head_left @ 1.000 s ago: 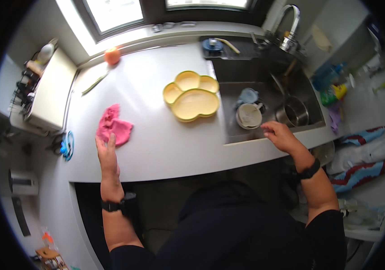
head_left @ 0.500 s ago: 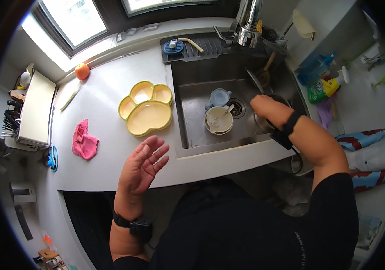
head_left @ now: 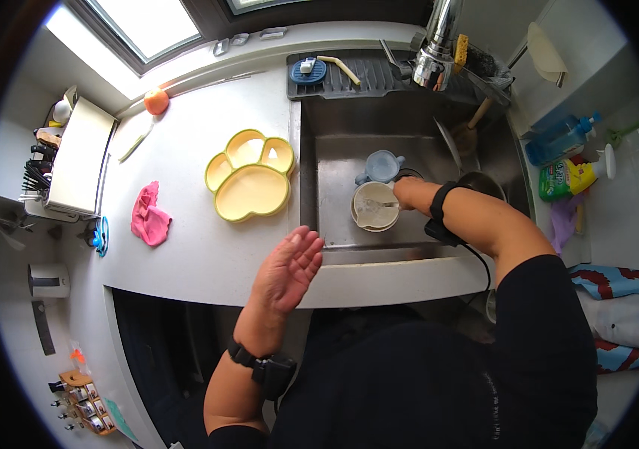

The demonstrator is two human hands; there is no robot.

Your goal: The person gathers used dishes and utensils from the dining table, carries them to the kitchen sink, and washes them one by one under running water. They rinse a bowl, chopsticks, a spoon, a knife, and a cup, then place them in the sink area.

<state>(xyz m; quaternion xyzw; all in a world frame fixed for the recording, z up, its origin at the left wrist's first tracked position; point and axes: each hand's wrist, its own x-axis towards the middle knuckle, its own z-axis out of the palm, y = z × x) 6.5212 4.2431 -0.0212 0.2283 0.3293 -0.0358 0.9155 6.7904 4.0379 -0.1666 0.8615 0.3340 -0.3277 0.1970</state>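
Observation:
My left hand [head_left: 288, 271] hovers over the counter's front edge, palm turned inward and fingers stretched out, with nothing in it. Down in the sink, my right hand [head_left: 411, 194] is at the right side of a stack of cream bowls [head_left: 374, 218]. Its fingers are mostly hidden behind the hand, so their grip does not show. A pale spoon [head_left: 388, 204] lies in the top bowl, its handle end by my right hand. Just beyond the bowls sits a light blue two-handled cup [head_left: 383, 165]. On the counter, left of the sink, rests a yellow paw-shaped divided plate [head_left: 250, 193].
A pink cloth [head_left: 150, 215] and an orange-red fruit [head_left: 156, 101] lie on the counter. The faucet [head_left: 434, 66] overhangs the sink's far side. A dark round pan [head_left: 481, 184] is partly behind my right forearm. Blue [head_left: 553, 144] and green [head_left: 556, 179] bottles stand right of the sink.
My right hand has moved left across the sink, from the pan to the bowls. My left hand has shifted right, still open. The view has turned slightly.

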